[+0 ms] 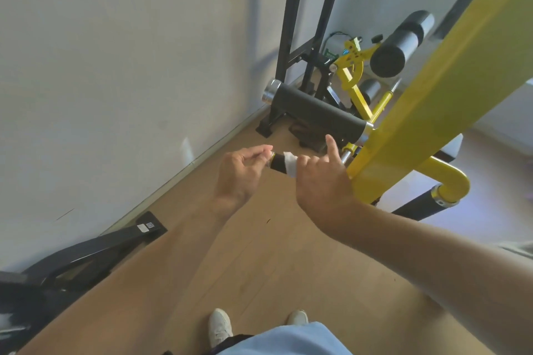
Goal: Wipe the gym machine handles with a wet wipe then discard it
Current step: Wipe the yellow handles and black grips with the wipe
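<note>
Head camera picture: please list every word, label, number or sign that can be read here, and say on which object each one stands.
No text can be read in this picture.
White sticker on the black floor bar: too small and blurred to read.
Small square code label beside it: a pattern only, not readable.
Green and blue item behind the yellow bracket: any print is too blurred to read.
</note>
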`<state>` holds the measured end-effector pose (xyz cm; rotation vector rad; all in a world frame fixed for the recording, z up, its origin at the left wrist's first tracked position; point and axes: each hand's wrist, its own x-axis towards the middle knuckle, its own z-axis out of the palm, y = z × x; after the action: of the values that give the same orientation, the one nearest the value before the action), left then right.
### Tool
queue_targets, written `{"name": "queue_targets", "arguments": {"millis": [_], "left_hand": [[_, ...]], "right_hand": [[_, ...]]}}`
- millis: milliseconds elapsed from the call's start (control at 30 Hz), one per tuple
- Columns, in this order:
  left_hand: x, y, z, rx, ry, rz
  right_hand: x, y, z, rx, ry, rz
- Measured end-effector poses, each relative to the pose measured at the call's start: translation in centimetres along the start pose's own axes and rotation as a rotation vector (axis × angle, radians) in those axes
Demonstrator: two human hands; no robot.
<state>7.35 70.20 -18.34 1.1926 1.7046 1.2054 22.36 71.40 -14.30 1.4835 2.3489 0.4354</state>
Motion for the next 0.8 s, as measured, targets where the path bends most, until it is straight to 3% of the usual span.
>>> {"name": "queue_targets", "arguments": {"millis": [67, 133, 267, 367, 433, 533, 600, 733, 800], "left_hand": [[-0.1, 0.0, -0.1, 0.005, -0.002, -0.003], [-0.2, 0.1, -0.2, 0.005, -0.006, -0.003], [-0.1, 0.2, -0.3, 0.05, -0.053, 0.001], [-0.2, 0.2, -0.4, 0.053, -0.042, 0.003], [-0.2, 0.2, -0.3, 0.03, -0.02, -0.006], [-0.2, 0.2, 0.1, 0.028, -0.002, -0.002], [-0.2, 0.3, 0.3, 0.056, 0.003, 0.031], [0.0, 0.5, 0.2, 0.128, -0.015, 0.076], [0.1, 0.5, 0.0, 0.138, -0.012, 0.079]], "right_hand": [[-1.3, 1.0, -0.4, -0.199, -0.139, 0.036], [-1.1, 0.6, -0.7, -0.26, -0.147, -0.003], [1.7, -2.4, -0.9, 0.091, 0.09, -0.13], [1.8, -2.2, -0.9, 0.166, 0.084, -0.057], [0.2, -0.4, -0.8, -0.038, -0.041, 0.015], [-2.0, 1.5, -0.8, -0.359, -0.198, -0.021], [-1.3, 0.9, -0.7, -0.254, -0.123, -0.072], [2.0, -2.1, -0.2, 0.24, 0.136, -0.113], [1.9, -1.7, -0.5, 0.26, 0.153, -0.058]]}}
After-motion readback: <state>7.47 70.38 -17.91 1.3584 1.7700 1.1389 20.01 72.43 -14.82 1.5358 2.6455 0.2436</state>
